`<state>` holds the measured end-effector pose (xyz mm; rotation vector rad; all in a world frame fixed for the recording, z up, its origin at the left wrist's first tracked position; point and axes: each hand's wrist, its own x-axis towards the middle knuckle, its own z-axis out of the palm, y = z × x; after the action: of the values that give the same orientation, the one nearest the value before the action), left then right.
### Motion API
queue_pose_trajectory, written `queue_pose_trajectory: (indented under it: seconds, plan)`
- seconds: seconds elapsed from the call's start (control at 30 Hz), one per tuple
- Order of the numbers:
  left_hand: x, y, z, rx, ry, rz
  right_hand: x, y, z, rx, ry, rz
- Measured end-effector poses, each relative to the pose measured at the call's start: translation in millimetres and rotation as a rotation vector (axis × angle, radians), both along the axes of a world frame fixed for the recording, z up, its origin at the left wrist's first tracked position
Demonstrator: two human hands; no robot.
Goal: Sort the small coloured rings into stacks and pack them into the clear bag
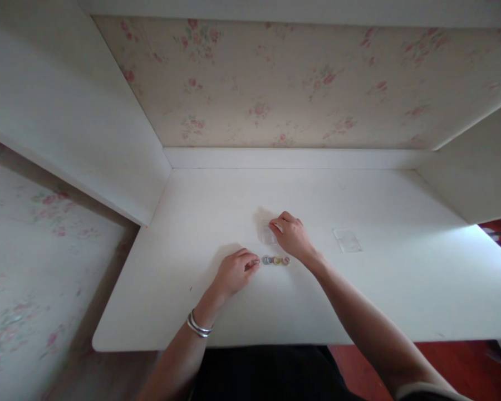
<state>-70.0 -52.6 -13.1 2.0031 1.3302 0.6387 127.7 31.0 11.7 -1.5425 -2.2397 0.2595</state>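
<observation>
Pinching disc (255, 262): left hand (232, 273). Row (278, 260) beside it, outside box (268, 237). Right hand (293, 235) at box, grip unclear.

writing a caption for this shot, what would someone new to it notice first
Probably the two bare hands, left and right, near the middle of the white desk, with a short row of small round coloured items between them. Next might come the silvery bangles on the left wrist, then the pink-flowered wallpaper behind the desk.
</observation>
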Motion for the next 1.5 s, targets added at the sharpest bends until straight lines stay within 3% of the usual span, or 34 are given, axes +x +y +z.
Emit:
queue_pose_trajectory:
  seconds: [0.1, 0.3, 0.53, 0.67, 0.8, 0.93, 1.2, 1.33, 1.5]
  plan:
    - [0, -1, -0.1, 0.023, 0.058, -0.011, 4, 3, -4.8, -0.037, 0.111, -0.014]
    - [3, -4, 2.2, 0.047, 0.141, -0.032, 33, -6, -8.2, -0.024, 0.389, -0.241]
    - [9, -10, -2.2, 0.065, 0.244, -0.03, 71, -42, -19.4, -0.097, 0.544, -0.467]
    - [7, -4, -1.8, 0.032, 0.129, 0.008, 76, -66, -29.2, -0.144, 0.574, -0.505]
    - [11, 16, 10.4, 0.042, -0.023, 0.042, 70, -82, -31.4, -0.129, 0.545, -0.46]
    - [28, 45, 18.7, 0.13, -0.041, 0.064, 67, -83, -29.0, -0.117, 0.54, -0.44]
    - [51, 87, 3.3, 0.174, 0.046, 0.102, 74, -80, -33.2, -0.13, 0.551, -0.396]
    - [49, 84, 4.8, 0.175, 0.014, 0.144, 75, -80, -34.3, -0.126, 0.537, -0.371]
    - [36, 51, 6.8, 0.124, -0.056, 0.23, 74, -80, -34.9, -0.152, 0.511, -0.338]
